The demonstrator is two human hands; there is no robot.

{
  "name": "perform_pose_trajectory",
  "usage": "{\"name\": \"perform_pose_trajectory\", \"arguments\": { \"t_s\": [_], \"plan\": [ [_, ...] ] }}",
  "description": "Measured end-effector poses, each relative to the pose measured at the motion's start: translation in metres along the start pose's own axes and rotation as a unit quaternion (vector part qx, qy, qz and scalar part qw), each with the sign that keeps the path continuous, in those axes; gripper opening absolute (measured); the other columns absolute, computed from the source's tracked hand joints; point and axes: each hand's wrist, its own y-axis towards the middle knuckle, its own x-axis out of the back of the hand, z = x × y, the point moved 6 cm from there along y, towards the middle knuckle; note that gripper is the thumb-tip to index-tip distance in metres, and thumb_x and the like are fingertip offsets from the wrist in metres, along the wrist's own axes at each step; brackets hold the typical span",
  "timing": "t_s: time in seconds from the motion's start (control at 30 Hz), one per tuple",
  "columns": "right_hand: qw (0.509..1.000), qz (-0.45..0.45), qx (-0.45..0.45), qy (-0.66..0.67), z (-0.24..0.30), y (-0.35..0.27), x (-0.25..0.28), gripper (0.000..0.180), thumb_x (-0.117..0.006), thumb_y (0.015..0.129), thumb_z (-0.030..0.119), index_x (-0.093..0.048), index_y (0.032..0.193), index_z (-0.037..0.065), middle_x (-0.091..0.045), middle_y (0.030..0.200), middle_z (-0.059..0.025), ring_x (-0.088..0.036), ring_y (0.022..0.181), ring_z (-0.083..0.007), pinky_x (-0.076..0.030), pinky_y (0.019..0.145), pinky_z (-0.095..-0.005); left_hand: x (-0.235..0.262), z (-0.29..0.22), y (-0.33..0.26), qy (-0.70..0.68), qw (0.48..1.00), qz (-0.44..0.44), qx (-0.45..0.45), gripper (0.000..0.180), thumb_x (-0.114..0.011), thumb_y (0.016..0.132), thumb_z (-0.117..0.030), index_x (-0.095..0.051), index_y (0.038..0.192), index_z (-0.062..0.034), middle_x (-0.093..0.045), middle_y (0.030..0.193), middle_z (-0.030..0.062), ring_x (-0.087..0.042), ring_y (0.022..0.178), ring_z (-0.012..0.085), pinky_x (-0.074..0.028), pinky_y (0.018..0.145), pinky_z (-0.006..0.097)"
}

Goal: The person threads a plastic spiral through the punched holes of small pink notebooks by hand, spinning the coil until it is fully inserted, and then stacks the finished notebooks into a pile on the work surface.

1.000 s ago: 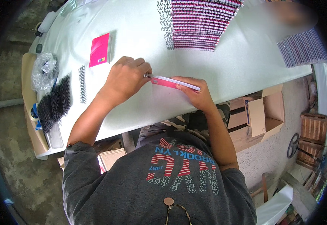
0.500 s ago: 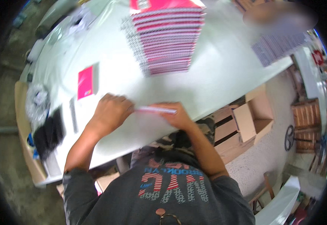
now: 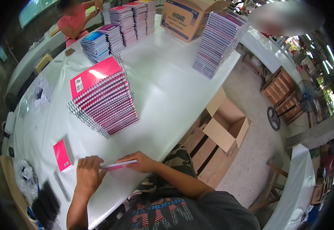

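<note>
Edge-on between my hands is a thin pink notebook. My left hand has its fingers closed at the left end, and my right hand grips the other end. Just left of my left hand lies a small pink pad of paper, flat on the table. A loose spiral wire coil rests below that pad, beside a bundle of black coils. Farther off stands a tall stack of pink spiral notebooks, with wire ends sticking out from its sides.
The white covered table also bears a stack of purplish notebooks, several stacks at the back, and a carton. An open box sits right of the table on pallet slats. A person is across the table.
My view has tilted up and turned right, so more of the far table shows. Both hands still hold the notebook.
</note>
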Motion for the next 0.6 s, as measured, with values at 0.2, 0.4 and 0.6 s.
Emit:
{"name": "perform_pose_trajectory", "arguments": {
  "t_s": [0.2,0.4,0.6],
  "plan": [
    [1.0,-0.003,-0.016,-0.016,0.005,-0.003,0.004,0.032,-0.058,0.084,0.008,-0.062,0.116,0.006,-0.065,0.11,-0.0131,-0.063,0.097,-0.0194,-0.045,0.089,-0.0297,-0.004,-0.003,0.006,-0.009,0.996,0.092,0.0,0.035,-0.074,0.069,-0.014,-0.06,0.1,-0.0054,-0.062,0.098,0.0126,-0.058,0.09,0.0294,-0.043,0.079,0.038],
    [0.997,-0.028,0.045,-0.056,0.008,-0.002,0.0,0.031,-0.057,0.086,0.011,-0.061,0.116,0.008,-0.065,0.111,-0.0126,-0.063,0.097,-0.0246,-0.046,0.088,-0.0309,-0.005,0.001,-0.003,-0.018,0.999,-0.028,0.005,0.021,-0.077,0.063,-0.013,-0.063,0.078,-0.0073,-0.061,0.077,0.0042,-0.058,0.079,0.0259,-0.041,0.078,0.038],
    [0.995,-0.024,0.056,-0.074,0.013,-0.014,-0.007,0.032,-0.057,0.086,0.011,-0.061,0.117,0.011,-0.064,0.111,-0.0112,-0.063,0.098,-0.028,-0.047,0.087,-0.0325,-0.014,-0.005,-0.005,-0.001,0.994,-0.031,-0.107,0.034,-0.079,0.059,-0.011,-0.06,0.087,-0.0083,-0.059,0.091,0.0078,-0.053,0.092,0.0273,-0.037,0.085,0.041]
  ]
}}
